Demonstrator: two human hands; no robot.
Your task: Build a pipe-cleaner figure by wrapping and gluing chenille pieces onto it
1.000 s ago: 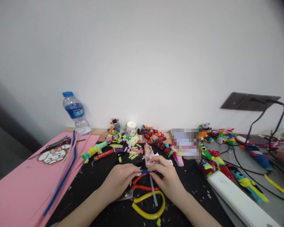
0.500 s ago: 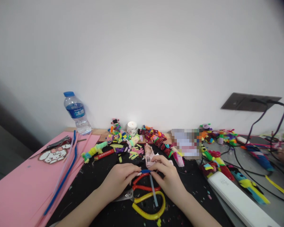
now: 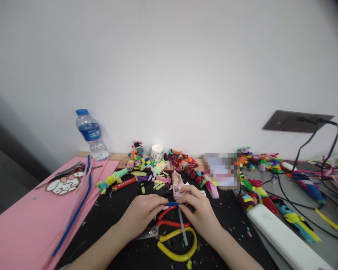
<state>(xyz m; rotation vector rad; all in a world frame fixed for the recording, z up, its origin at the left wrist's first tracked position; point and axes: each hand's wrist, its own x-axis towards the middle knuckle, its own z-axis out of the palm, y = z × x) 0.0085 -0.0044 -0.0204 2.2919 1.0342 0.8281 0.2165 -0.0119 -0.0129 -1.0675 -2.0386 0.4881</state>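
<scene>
- Barely anything has shifted over the last second: the short blue pipe-cleaner piece (image 3: pixel 173 204) sits in the same spot, pinched from both ends just above the black part of the bench (image 3: pixel 112 213), near its front middle.
- Left hand (image 3: pixel 142 215) has its fingers (image 3: pixel 161 207) clamped together on the left end of the blue piece; right hand (image 3: pixel 198 210) has its fingers (image 3: pixel 183 200) closed on the right end, as a second ago. The grip looks like a steady hold or a slow twist rather than a new move.
- A thin pale stick (image 3: pixel 183 227) hangs down from the blue piece, across the red-handled scissors (image 3: pixel 169 219) and the yellow-handled pair (image 3: pixel 177 245) lying under the hands.
- Just behind the hands stands a pink glue gun (image 3: pixel 177 183), unmoved.
- One change farther off: another person's hand, seen at the right edge a second ago, is now nearly out of view.
- Containers: the water bottle (image 3: pixel 91 134) with a blue cap stands upright at the back left, beside the pink sheet (image 3: pixel 22 225); it looks clear, and its level I cannot tell. A small white cup (image 3: pixel 157 152) stands by the wall among bright pipe-cleaner figures (image 3: pixel 183 161); its contents are hidden.
</scene>
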